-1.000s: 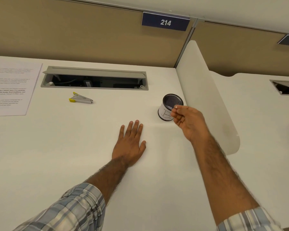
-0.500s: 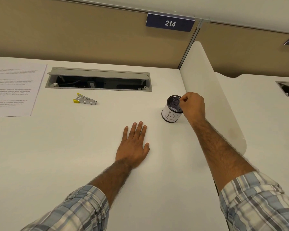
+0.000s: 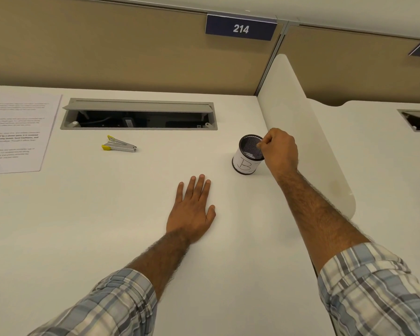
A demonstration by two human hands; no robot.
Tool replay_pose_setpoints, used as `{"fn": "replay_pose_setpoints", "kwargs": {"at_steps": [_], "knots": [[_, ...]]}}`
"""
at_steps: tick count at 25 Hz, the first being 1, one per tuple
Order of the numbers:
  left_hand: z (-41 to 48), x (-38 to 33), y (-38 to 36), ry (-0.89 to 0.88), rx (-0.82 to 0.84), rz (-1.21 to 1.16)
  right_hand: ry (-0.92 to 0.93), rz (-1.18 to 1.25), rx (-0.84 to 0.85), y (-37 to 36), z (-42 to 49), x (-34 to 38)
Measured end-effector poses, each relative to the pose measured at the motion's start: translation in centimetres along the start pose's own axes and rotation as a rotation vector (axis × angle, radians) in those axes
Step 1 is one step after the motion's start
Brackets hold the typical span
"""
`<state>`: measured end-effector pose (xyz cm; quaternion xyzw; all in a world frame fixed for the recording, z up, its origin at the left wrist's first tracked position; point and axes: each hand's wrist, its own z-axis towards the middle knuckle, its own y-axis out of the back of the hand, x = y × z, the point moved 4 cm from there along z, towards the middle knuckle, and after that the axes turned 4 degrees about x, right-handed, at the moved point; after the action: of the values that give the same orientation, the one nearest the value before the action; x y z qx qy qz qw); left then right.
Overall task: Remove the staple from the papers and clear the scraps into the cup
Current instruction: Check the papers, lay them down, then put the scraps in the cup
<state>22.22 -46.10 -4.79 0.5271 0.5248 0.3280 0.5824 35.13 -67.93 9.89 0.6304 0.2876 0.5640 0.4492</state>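
A black mesh cup [image 3: 244, 164] with a white label marked "B" stands on the white desk [image 3: 107, 214]; pale scraps lie at its bottom. My right hand [image 3: 278, 150] hovers at the cup's right rim, thumb and fingers curled and pinched together over the opening on a tiny scrap that is barely visible. My left hand [image 3: 194, 209] rests flat on the desk, fingers straight, in front and to the left of the cup. The printed papers [image 3: 17, 132] lie at the far left. A staple remover [image 3: 118, 145] with yellow tips lies between papers and cup.
An open grey cable tray [image 3: 138, 113] is sunk into the desk behind the staple remover. A white curved divider [image 3: 308, 146] rises just right of the cup. Tan partition walls with a "214" sign [image 3: 240, 28] close the back.
My right hand rose from in front of the cup to over its mouth, turning knuckles up. The left hand stayed flat on the desk.
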Motion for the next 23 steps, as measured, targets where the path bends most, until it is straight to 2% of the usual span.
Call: {"fn": "replay_pose_setpoints", "kwargs": {"at_steps": [2,6,8,11,14,17,23], "knots": [[-0.1,0.0,0.0,-0.002,-0.007,-0.006,0.053,0.074,-0.034,0.1,-0.9,0.3],[0.1,0.0,0.0,-0.002,-0.005,0.004,0.286,0.273,-0.054,-2.2,-7.0,-0.2],[0.1,0.0,0.0,0.001,-0.012,0.008,0.336,0.178,0.018,-4.9,-11.5,-1.8],[0.1,0.0,-0.1,0.004,-0.001,0.016,0.379,-0.16,0.192,-8.8,-16.7,-4.4],[0.2,0.1,-0.4,0.002,0.006,0.027,0.389,-0.38,0.252,-10.1,-18.7,-5.0],[0.2,0.1,-0.5,0.007,0.007,0.042,0.382,-0.462,0.265,-10.5,-18.8,-4.3],[0.2,0.1,-0.5,0.008,0.019,0.056,0.339,-0.458,0.321,-12.0,-18.8,-3.9]]}}
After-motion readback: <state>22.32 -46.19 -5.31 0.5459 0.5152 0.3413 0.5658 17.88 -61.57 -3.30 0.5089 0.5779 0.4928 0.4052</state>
